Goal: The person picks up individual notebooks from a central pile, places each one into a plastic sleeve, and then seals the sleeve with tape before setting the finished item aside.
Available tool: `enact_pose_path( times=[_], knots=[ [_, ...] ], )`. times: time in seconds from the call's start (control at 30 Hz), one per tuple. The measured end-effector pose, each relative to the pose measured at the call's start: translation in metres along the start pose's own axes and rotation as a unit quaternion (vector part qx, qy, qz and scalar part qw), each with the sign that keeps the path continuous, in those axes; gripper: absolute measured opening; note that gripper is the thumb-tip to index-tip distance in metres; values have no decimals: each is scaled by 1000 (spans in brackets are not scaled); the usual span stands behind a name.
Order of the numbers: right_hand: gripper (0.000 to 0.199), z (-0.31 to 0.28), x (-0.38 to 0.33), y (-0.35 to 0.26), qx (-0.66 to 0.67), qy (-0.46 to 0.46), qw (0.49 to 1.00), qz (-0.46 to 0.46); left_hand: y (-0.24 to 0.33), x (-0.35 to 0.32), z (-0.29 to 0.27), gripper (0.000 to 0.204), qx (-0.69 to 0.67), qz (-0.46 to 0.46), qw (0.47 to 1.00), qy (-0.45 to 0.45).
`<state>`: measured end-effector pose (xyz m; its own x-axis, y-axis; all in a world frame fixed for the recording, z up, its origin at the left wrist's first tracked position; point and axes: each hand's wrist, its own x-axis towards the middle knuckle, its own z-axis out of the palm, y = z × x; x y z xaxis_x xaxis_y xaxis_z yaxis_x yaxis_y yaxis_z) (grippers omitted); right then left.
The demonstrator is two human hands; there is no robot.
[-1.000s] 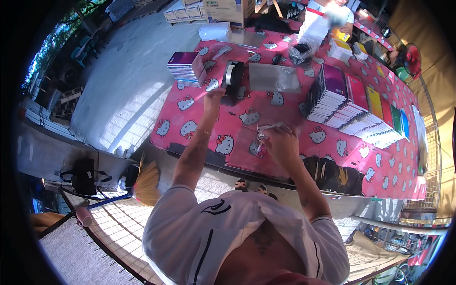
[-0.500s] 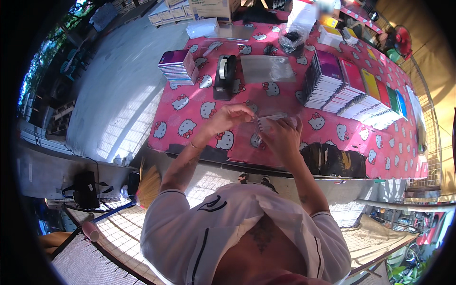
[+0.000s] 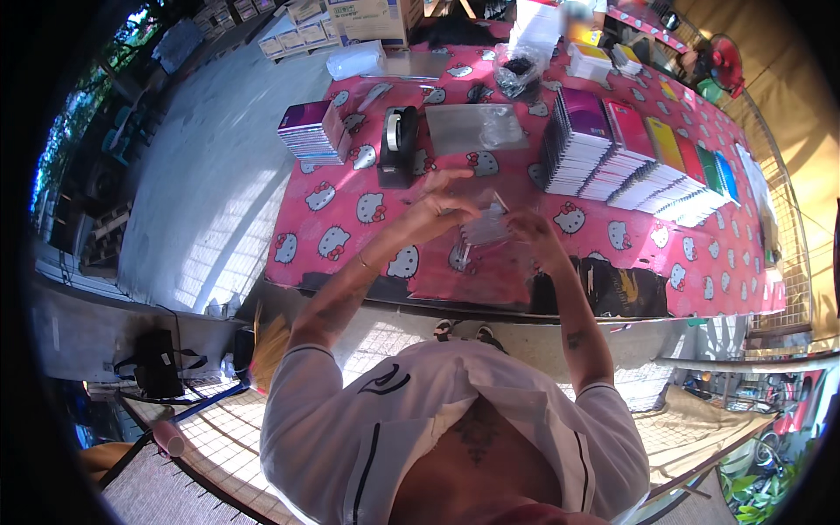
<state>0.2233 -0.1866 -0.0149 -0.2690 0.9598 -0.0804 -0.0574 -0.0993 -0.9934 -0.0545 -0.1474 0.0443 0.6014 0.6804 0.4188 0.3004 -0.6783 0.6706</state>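
A small white bundle in clear plastic (image 3: 484,226) is tilted up over the near side of the pink table, between my hands. My right hand (image 3: 532,234) pinches its right edge with bent fingers. My left hand (image 3: 440,206) is at its upper left, index finger stretched out and fingers apart; whether a fingertip touches the plastic is unclear. Beyond them lie a black tape dispenser (image 3: 398,147) and a flat stack of clear plastic sleeves (image 3: 475,128). A loose clear sheet appears to lie below the bundle.
Purple-covered notebooks (image 3: 313,133) are stacked at the table's left edge. A row of spiral notebooks (image 3: 579,140) in several colours stands at the right. Farther back are a plastic bag with dark contents (image 3: 518,72) and cardboard boxes (image 3: 372,19). A broom (image 3: 273,350) stands left of me.
My left hand has spread its fingers and lifted the index finger. My right hand has shifted to the bundle's right edge, and the bundle is turned with its flat face showing.
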Motion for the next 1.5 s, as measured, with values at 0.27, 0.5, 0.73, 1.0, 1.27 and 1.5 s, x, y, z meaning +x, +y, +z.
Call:
enact_pose_path(
  times=[0.27, 0.5, 0.73, 1.0, 1.27, 1.5],
  knots=[
    [35, 27, 16, 22, -58, -55, 996, -41, -21, 13, 51, 22, 101, 21, 994, 29],
    [58, 22, 19, 5, -58, -103, 993, -4, -28, 6, 64, 75, 5, -214, 977, 2],
    [63, 16, 18, -7, -76, -94, 993, -17, 4, 5, 52, 56, 65, -95, 981, 157],
    [59, 13, 25, -15, -82, -122, 989, 17, 12, 19, 2, 36, 164, -12, 985, -56],
    [59, 14, 22, -14, -79, -119, 990, 2, 36, 17, -17, 14, 280, 11, 957, -80],
    [56, 15, 18, -13, -190, -113, 970, -100, 36, 3, -38, 11, 65, -127, 987, -69]
  ],
)
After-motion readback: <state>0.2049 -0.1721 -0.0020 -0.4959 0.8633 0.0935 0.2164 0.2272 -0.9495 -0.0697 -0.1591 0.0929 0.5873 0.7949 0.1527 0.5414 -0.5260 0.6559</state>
